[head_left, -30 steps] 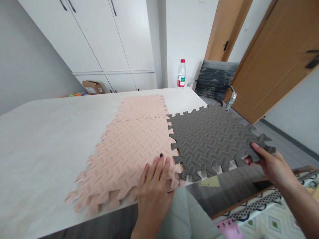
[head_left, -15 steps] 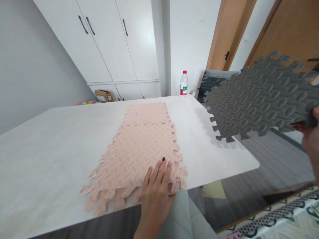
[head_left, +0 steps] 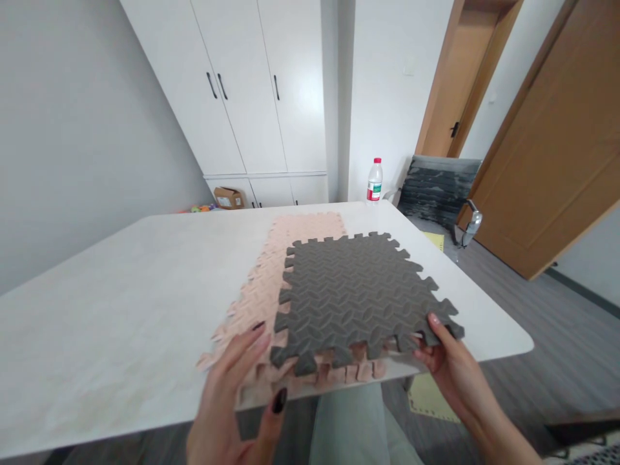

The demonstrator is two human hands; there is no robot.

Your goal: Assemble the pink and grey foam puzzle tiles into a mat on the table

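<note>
A dark grey foam mat tile (head_left: 358, 290) with jigsaw edges is held flat over the right part of the pink foam mat tiles (head_left: 264, 284). My right hand (head_left: 450, 361) pinches its near right corner, thumb on top and fingers beneath. My left hand (head_left: 237, 394) is at the near left of the grey tile, thumb and fingers apart, above the pink tiles' near edge and holding nothing. Much of the pink tiles is hidden under the grey one. Whether the grey tile touches them I cannot tell.
On the white table (head_left: 145, 310), a bottle with a red cap (head_left: 374, 181) stands at the far edge. Behind are white cabinets (head_left: 256, 97) and a cardboard box (head_left: 228, 197). A dark chair (head_left: 436, 190) is beyond the right side, and a yellow tile (head_left: 431, 397) lies below the table's edge.
My right hand has brought the grey tile from the right side to above the pink tiles. My left hand has lifted off the pink tile and moved left, opening. The view has shifted.
</note>
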